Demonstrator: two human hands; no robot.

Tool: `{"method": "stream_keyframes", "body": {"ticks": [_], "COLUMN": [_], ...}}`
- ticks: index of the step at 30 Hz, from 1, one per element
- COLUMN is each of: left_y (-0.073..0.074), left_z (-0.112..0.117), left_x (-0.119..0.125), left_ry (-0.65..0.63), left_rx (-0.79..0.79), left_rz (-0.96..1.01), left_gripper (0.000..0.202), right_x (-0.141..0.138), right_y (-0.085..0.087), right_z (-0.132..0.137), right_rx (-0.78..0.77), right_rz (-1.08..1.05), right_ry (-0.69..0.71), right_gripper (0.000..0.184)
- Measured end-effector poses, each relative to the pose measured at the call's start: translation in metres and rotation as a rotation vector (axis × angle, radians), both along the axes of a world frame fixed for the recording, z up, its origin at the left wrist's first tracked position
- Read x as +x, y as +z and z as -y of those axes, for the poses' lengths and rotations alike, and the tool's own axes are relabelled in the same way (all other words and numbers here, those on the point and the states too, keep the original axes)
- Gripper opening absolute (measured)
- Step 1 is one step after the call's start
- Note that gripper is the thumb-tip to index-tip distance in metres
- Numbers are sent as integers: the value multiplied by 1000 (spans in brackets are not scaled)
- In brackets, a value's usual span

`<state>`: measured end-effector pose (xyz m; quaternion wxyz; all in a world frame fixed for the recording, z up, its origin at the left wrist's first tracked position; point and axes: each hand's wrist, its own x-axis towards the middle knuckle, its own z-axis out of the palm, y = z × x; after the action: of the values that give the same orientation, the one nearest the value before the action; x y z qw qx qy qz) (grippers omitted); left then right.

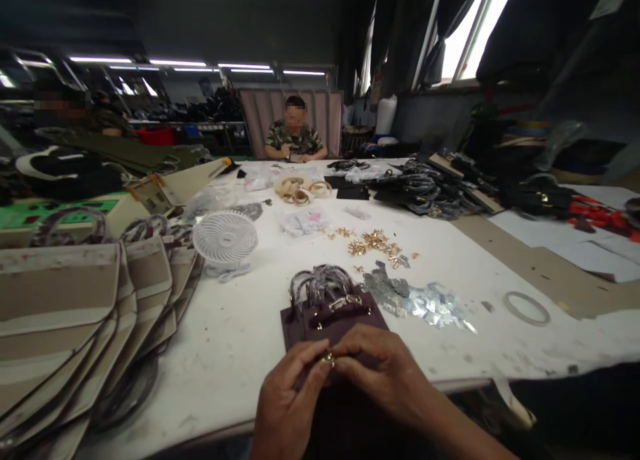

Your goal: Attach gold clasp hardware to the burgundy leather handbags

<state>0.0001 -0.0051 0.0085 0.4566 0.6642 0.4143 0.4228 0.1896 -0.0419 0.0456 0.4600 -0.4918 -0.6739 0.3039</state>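
Both my hands meet over a dark maroon handbag panel [295,327] at the table's front edge. Between my fingertips is a small gold metal fitting [328,359]. My left hand [293,393] pinches it from the left with thumb and forefinger. From the right, my right hand [377,367] closes thumb and forefinger on the same fitting. Plastic-wrapped handles [323,283] lie at the panel's far end, beside a strap with gold hardware [345,304]. My hands hide the panel's near part.
Gold fittings [375,240] and flat silver metal plates [435,305] lie scattered beyond the panel. A white fan [225,239] stands left, near stacked bag panels [60,300]. A clear ring [527,309] lies right. A person [295,137] sits across the table.
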Motion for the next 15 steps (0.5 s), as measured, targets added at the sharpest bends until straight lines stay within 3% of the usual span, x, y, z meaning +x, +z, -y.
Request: {"method": "stream_keyframes", "body": {"ticks": [8,15], "left_y": [6,-1], "left_z": [8,6], "left_x": [2,2], "left_ry": [-33,39], "left_rx": [-11,122], "left_rz": [13,-53], "left_gripper": [22,18], "right_x": [5,-13], "right_y": [-9,-21], "right_z": [4,4], "right_rx": [15,256], "right_rz": [30,278], "right_ry": [27,-174], "right_gripper": [17,18]}}
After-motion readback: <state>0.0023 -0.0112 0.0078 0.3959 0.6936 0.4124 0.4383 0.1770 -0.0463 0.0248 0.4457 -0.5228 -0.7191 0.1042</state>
